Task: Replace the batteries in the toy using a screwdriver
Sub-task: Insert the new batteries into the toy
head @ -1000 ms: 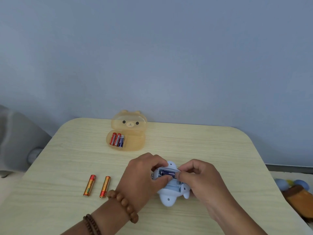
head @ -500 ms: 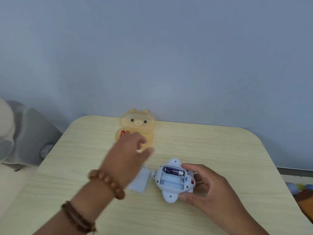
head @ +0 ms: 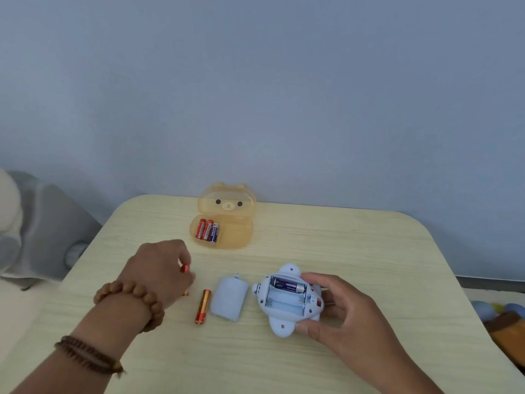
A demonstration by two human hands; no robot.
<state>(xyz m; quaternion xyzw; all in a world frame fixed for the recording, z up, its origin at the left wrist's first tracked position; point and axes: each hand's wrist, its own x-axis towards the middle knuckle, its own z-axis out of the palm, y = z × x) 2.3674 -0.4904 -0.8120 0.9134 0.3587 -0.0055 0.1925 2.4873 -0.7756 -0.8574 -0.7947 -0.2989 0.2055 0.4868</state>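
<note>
On the pale wood table (head: 355, 245), toward the right and lying underside-up: a light-blue toy (head: 287, 308), battery bay open, with one dark battery (head: 289, 286) seated in the farthest slot and the nearer slots unfilled. Held at its right side by the right hand (head: 338, 311), thumb curled against the near corner, fingers wrapped round the far edge. Just left of the toy, flat on the table: its blue compartment cover (head: 228, 301). Close beside that cover's left edge, an orange battery (head: 202, 306) lying lengthwise. Farther left, the left hand (head: 159, 270), palm down, fingers curled and pinching a second orange battery (head: 185, 269) by its red end. Mostly hidden under the hand, so possibly resting on the table rather than lifted. Beaded bracelets (head: 127, 297) round the left wrist. Near the far edge, an open amber bear-faced case (head: 235, 237), with three batteries (head: 207, 230) side by side in its left part.
</note>
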